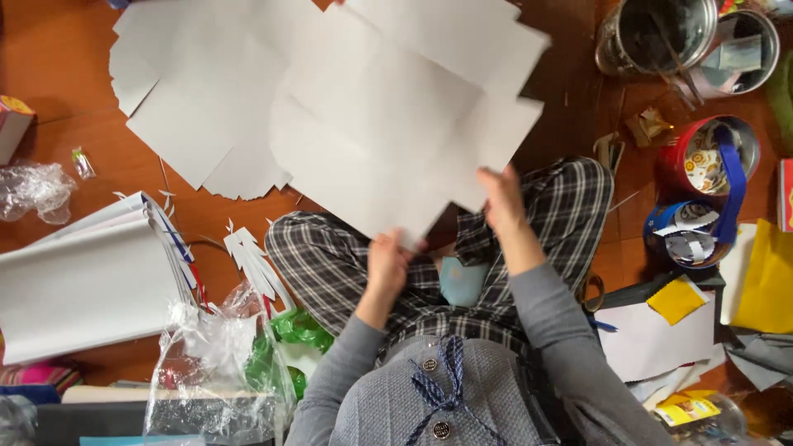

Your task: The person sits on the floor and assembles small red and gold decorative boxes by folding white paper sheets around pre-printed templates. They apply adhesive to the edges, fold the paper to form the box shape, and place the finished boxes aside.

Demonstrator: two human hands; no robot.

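I sit cross-legged on a wooden floor in plaid trousers. Both hands hold up a large white sheet of paper [388, 124] with notched edges, in front of my lap. My left hand [387, 263] pinches its lower corner from below. My right hand [500, 198] grips its lower right edge. Another big white sheet with a jagged cut edge [194, 116] lies on the floor behind it, partly hidden by the held sheet.
A thick stack of white paper [87, 285] lies at the left, crumpled clear plastic bags [215, 363] and green ribbon [293, 330] beside my knee. Metal tins [661, 33] and round tins with scraps [710, 157] stand at the right, near yellow paper [764, 277] and more sheets [652, 339].
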